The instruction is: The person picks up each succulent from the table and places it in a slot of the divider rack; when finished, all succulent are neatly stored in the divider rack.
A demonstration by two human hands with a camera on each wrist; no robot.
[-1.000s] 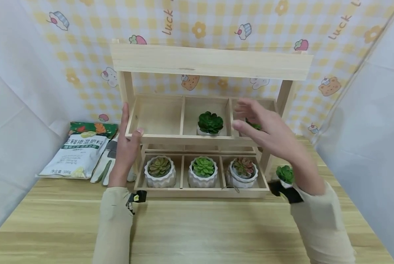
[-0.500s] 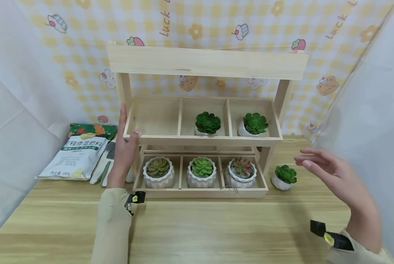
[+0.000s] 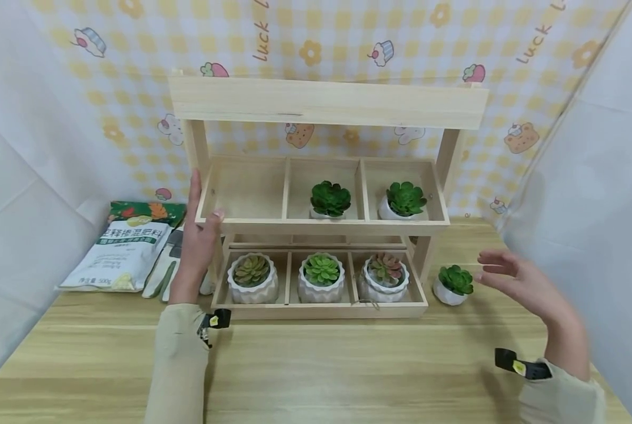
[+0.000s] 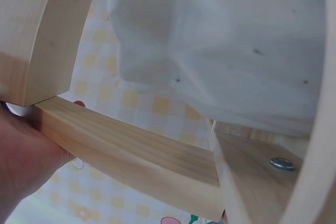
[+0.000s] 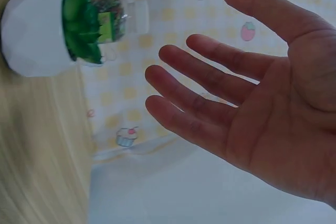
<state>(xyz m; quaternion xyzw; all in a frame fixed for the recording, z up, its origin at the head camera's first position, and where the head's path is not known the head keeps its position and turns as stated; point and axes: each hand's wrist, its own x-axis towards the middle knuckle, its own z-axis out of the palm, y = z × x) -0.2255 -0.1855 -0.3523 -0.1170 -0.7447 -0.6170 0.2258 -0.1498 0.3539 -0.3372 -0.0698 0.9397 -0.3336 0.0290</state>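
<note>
A two-tier wooden plant stand (image 3: 321, 227) faces me, its trays split into compartments. My left hand (image 3: 198, 247) holds the upper tray's left end, thumb over the front rim and index finger up along the side. Two dark green potted succulents (image 3: 331, 199) sit in the upper tray's middle and right compartments. In the lower tray stand three succulents in scalloped white pots (image 3: 321, 285). My right hand (image 3: 522, 285) hovers with nothing in it, fingers spread and slightly bent, right of a small green succulent in a white pot (image 3: 453, 285) on the table.
A fertilizer bag (image 3: 122, 250) and work gloves (image 3: 165, 265) lie left of the stand. The right wrist view has a clear container with a green label (image 5: 113, 19) behind the succulent. Patterned cloth (image 3: 316, 41) hangs behind, white cloth at both sides.
My right hand has left the upper right compartment, where a succulent now shows, and moved down and right, then slightly left toward the table succulent. The left hand keeps its place.
</note>
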